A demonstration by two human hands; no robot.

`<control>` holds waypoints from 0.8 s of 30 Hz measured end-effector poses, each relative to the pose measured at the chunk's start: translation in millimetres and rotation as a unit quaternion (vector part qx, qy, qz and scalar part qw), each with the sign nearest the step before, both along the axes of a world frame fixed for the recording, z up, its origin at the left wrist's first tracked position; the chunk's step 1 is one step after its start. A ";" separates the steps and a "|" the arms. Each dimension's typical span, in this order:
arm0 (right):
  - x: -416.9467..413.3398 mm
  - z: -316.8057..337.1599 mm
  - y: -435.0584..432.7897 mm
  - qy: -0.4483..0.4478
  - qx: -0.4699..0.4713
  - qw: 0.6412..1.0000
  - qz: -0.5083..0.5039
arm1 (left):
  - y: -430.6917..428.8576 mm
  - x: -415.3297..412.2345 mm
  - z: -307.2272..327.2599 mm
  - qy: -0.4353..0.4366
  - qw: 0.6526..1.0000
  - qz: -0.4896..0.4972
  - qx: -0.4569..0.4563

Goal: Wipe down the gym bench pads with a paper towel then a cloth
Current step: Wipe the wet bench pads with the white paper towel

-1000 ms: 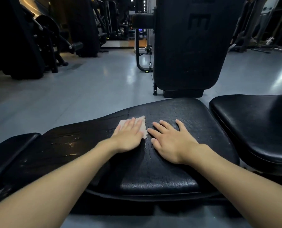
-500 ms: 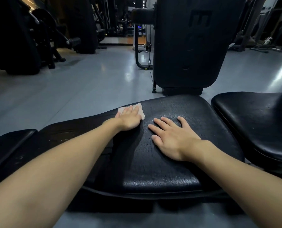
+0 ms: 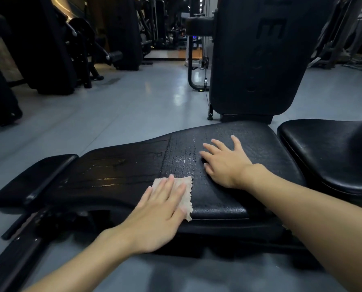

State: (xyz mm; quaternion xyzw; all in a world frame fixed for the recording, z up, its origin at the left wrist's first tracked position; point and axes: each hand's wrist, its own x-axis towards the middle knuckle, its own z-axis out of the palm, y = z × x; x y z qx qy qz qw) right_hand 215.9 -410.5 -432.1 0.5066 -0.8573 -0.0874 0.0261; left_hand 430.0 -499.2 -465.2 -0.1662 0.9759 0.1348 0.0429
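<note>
A black, cracked gym bench pad stretches across the middle of the head view. A small beige cloth with a zigzag edge lies on the pad's near edge. My left hand presses flat on that cloth, fingers spread, covering most of it. My right hand rests flat on the pad to the right, fingers apart, holding nothing. A damp, shiny streak shows on the pad between the two hands.
A second black pad sits at the right, a narrow pad at the left. A tall black weight-stack housing stands behind the bench. Dark machines line the far left on the grey floor.
My left hand has dragged the cloth from the pad's far edge back to its near edge, leaving a wet streak. My right hand has stayed planted on the pad.
</note>
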 end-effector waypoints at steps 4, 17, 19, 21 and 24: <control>9.7 -3.2 -13.0 -0.092 -0.024 0.995 0.010 | -2.2 -3.5 -8.3 0.017 0.999 -0.005 -0.050; 15.3 -16.3 -13.2 -0.065 0.012 0.998 0.000 | -123.4 -143.4 -14.4 -0.035 0.998 0.047 0.026; 14.8 -17.1 -14.0 -0.061 0.010 0.998 -0.008 | -144.6 -169.1 -15.1 -0.033 0.998 0.051 0.026; 14.0 -18.0 -15.0 -0.058 0.009 0.998 -0.015 | -162.7 -190.6 -15.9 -0.034 0.998 0.052 0.026; 14.3 -18.4 -16.2 -0.056 0.006 0.998 -0.025 | -181.4 -214.0 -16.8 -0.036 0.998 0.047 0.023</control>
